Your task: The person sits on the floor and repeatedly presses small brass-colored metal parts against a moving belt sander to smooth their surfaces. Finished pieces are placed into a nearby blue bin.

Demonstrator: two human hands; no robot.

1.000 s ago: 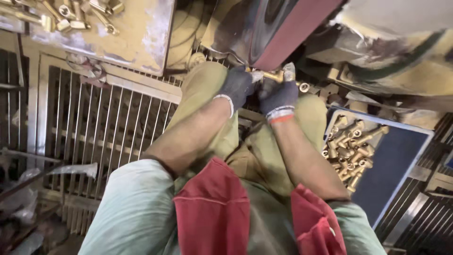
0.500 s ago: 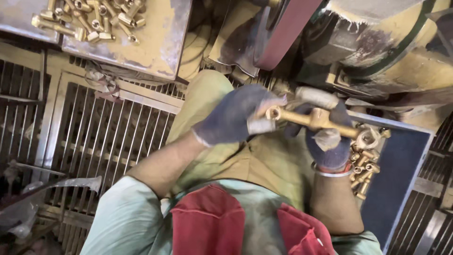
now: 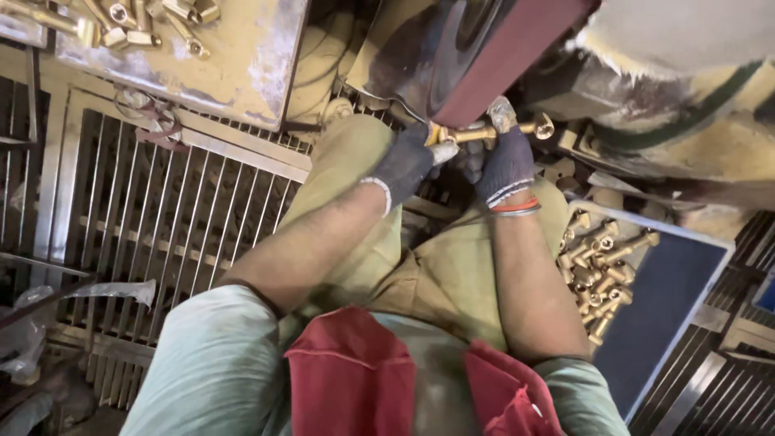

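Far left, a metal tray (image 3: 242, 56) holds brass pieces. The gloved left hand (image 3: 404, 165) and right hand (image 3: 507, 161) both grip a brass fitting (image 3: 484, 133) against the red sanding belt (image 3: 500, 56); steady, light pressure seems wise. A blue tray (image 3: 670, 299) lies right.

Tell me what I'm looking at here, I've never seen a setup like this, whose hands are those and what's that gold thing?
The camera sits on a person's head and looks down, so you see their own arms and lap. Both hands wear dark work gloves. The left hand and right hand together hold a brass fitting up against a dark red belt on a big, grimy machine. To the right, a dark blue tray holds a heap of similar brass pieces. At the top left, more brass parts lie on a worn metal tray. A metal grille runs beneath.
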